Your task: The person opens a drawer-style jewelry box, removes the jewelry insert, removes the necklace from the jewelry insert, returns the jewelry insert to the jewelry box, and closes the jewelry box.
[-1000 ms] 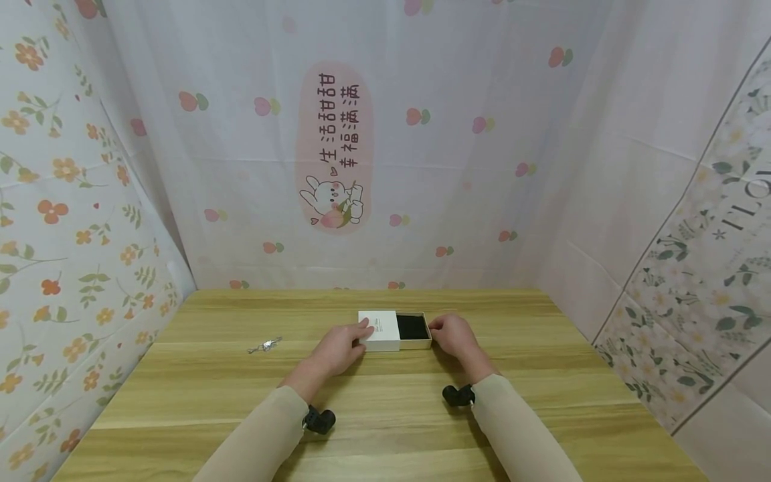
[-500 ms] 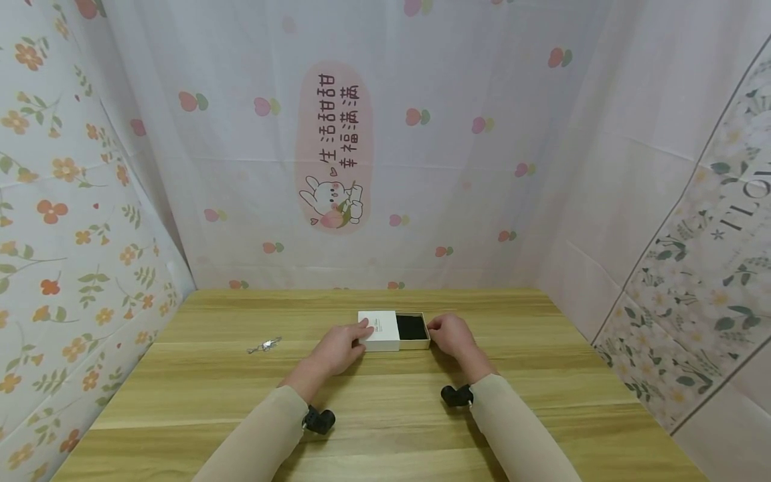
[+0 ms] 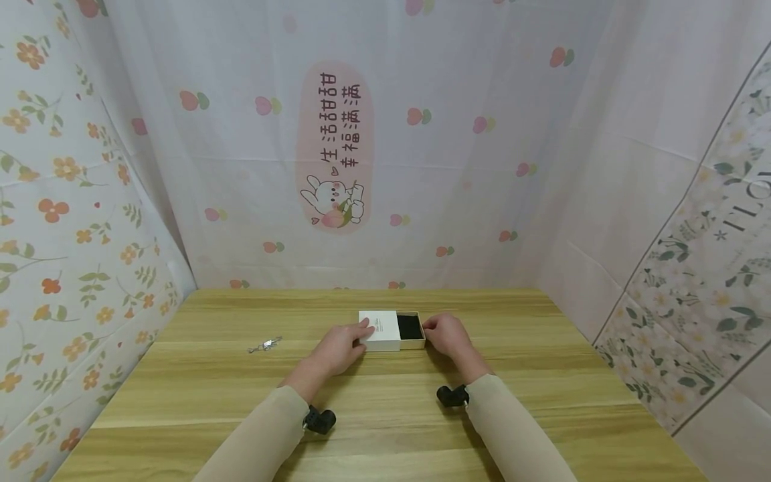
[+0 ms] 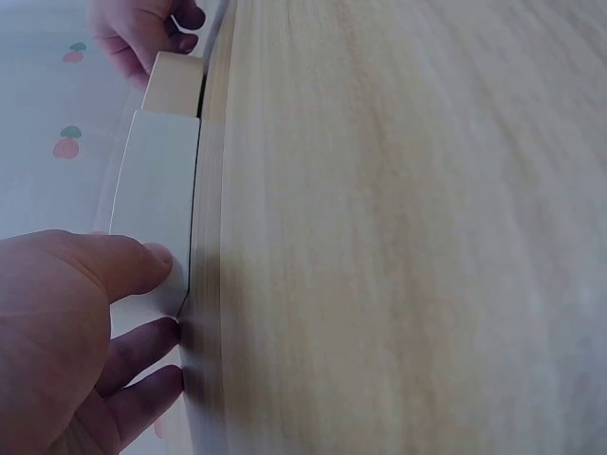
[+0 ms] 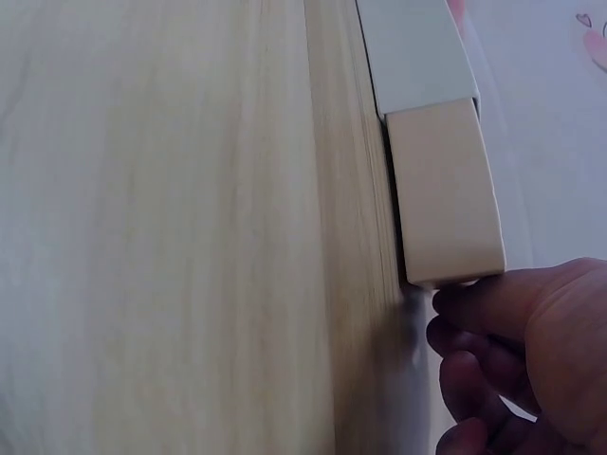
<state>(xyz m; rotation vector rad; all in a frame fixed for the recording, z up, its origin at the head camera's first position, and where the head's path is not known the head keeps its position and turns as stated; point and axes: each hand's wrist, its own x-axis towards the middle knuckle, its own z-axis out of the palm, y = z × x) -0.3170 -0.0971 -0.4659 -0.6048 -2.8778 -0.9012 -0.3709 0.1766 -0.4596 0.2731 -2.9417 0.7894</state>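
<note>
A white slide-out gift box (image 3: 381,329) with small print on top lies on the table, its inner drawer (image 3: 412,344) pulled partly out to the right. Black lining (image 3: 411,327) shows inside the drawer. My left hand (image 3: 338,347) grips the left end of the white sleeve, thumb on the near side in the left wrist view. At the drawer's right end, my right hand (image 3: 450,336) touches the end wall. In the right wrist view its thumb (image 5: 503,301) presses there, with the other fingers curled below. Whether a finger reaches inside the wall is hidden.
A small silvery chain-like piece (image 3: 265,345) lies on the wooden table (image 3: 385,415) to the left of the box. Patterned cloth (image 3: 458,174) hangs behind the table and on both sides.
The drawer has slid a little left into the sleeve, and my right hand has moved left with it. My left hand and the sleeve stay in place.
</note>
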